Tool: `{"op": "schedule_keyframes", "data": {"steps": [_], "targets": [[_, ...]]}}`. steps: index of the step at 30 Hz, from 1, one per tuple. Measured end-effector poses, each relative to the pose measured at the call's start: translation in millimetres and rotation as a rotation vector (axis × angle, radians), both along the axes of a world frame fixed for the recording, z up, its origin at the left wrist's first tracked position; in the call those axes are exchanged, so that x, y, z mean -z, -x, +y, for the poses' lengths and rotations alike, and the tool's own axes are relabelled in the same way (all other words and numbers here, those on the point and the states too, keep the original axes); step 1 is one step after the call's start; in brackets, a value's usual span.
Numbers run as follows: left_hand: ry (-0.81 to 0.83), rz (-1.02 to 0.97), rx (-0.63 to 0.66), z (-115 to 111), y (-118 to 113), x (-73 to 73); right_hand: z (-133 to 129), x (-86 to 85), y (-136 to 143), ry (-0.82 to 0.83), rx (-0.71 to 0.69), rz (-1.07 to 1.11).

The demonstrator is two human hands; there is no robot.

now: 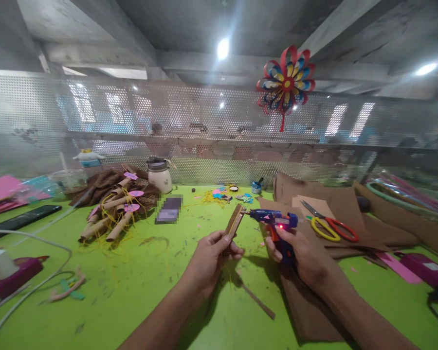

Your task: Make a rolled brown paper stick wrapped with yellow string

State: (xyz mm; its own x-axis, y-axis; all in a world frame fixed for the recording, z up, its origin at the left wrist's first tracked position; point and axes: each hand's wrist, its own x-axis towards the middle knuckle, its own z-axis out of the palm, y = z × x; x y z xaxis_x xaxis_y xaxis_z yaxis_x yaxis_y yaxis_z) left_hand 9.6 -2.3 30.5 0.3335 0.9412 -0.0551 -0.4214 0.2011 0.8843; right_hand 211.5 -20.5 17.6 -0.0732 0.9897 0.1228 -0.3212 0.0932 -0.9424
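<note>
My left hand (215, 260) pinches a narrow folded strip of brown paper (235, 221), held upright and tilted over the green table. A yellow thread runs along the strip and dangles below my fingers. In my right hand (299, 250) is a blue glue gun (273, 217) with a red light glowing on its body. Its metal nozzle points left and meets, or nearly meets, the upper edge of the strip. The fingers of my right hand wrap around its handle near the orange trigger. A loose brown paper scrap (258, 300) lies on the table below my hands.
Rolled brown paper bundles (111, 214) with yellow threads and pink tags lie at left, near a phone (169, 209) and a jar (159, 175). Scissors (326, 224) rest on brown paper sheets (368, 233) at right. Power strips (428, 267) and cables sit at both sides.
</note>
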Motion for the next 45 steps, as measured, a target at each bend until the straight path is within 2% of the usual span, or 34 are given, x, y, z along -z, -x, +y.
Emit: {"op": "schedule_keyframes", "data": {"steps": [9,16,27,36,45], "targets": [[0.020,0.017,-0.030,0,0,-1.6,-4,1.2,4,0.024,-0.062,-0.086],[0.046,-0.003,-0.018,-1,0,-1.4,1,4.1,0,0.049,0.000,-0.016],[0.040,0.008,-0.020,-2,0,-4.2,0,3.1,0,0.001,0.028,-0.064],[0.033,-0.003,-0.034,2,2,-3.0,-7,1.9,2,-0.071,-0.070,-0.386],[0.053,0.023,-0.032,1,2,-4.5,0,3.6,-7,-0.077,0.040,-0.445]]}}
